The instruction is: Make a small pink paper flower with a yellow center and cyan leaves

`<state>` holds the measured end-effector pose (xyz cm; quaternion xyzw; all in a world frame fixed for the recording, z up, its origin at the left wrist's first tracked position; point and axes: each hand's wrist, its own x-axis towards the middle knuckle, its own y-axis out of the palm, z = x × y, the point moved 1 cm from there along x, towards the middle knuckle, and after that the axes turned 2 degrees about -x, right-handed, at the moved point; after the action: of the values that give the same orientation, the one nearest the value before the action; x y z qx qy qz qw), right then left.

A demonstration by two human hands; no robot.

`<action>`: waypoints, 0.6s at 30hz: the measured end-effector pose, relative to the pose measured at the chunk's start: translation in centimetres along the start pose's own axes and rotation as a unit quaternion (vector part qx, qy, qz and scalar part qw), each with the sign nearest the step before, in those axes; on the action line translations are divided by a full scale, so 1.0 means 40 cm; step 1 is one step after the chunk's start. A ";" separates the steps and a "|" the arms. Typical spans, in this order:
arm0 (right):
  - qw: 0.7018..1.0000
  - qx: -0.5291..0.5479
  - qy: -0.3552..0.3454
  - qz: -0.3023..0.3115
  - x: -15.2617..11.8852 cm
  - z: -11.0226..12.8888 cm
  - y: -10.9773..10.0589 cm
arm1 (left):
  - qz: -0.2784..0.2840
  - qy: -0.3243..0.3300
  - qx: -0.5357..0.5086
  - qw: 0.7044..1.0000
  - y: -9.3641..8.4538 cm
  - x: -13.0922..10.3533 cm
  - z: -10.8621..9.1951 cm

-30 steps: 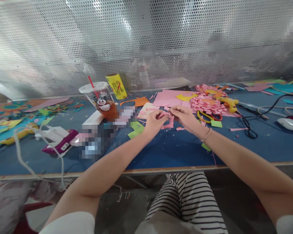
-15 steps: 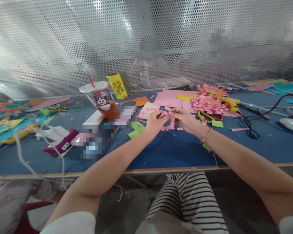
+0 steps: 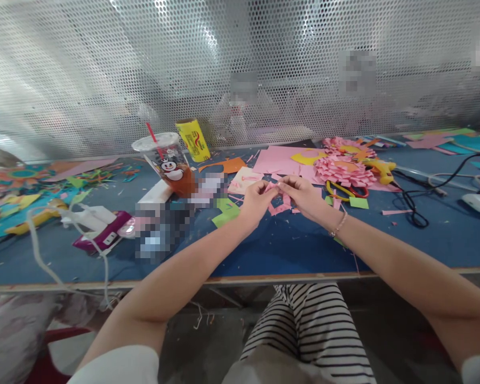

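Over the blue table, my left hand (image 3: 258,201) and my right hand (image 3: 298,194) meet, fingertips nearly touching. Both are closed in a pinch on a pink paper strip (image 3: 287,200), part of which hangs in folds below the fingers. Pink scraps (image 3: 279,209) lie under the hands. Right of my right hand are yellow and red scissor handles (image 3: 341,193) and pink fringed paper flowers (image 3: 344,169). A pale sheet with pink bits (image 3: 245,180) lies beyond my left hand.
A plastic cup of orange-brown drink (image 3: 172,169) stands at left, near a yellow roll (image 3: 193,141). A purple power strip (image 3: 104,233) with white cables sits front left. A yellow glue gun (image 3: 384,169) with black cord lies right. Perforated metal (image 3: 272,58) rises behind the table.
Both hands keep their grip and have drawn slightly closer together, fingers shifting on the pink paper strip. The whole view has shifted a little.
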<state>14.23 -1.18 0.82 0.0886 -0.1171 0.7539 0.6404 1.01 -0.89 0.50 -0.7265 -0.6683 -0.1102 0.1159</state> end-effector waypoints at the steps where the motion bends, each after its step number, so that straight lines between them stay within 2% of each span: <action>1: 1.000 0.002 0.000 -0.001 0.000 0.000 0.001 | 0.003 0.000 -0.004 1.000 0.001 0.001 0.003; 7: 0.996 0.092 0.023 0.000 0.004 -0.008 0.005 | 0.020 0.006 -0.026 0.999 0.003 -0.001 0.003; 11: 0.997 0.071 0.030 0.005 0.007 -0.013 0.003 | 0.026 0.006 -0.024 0.999 0.003 -0.003 -0.002; 18: 0.999 0.033 -0.013 0.029 0.008 -0.015 -0.003 | 0.013 0.011 -0.003 1.000 0.003 -0.003 -0.005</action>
<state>14.30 -0.69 0.35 0.1162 -0.1027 0.7744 0.6133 1.11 -1.05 0.65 -0.7340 -0.6573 -0.1188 0.1227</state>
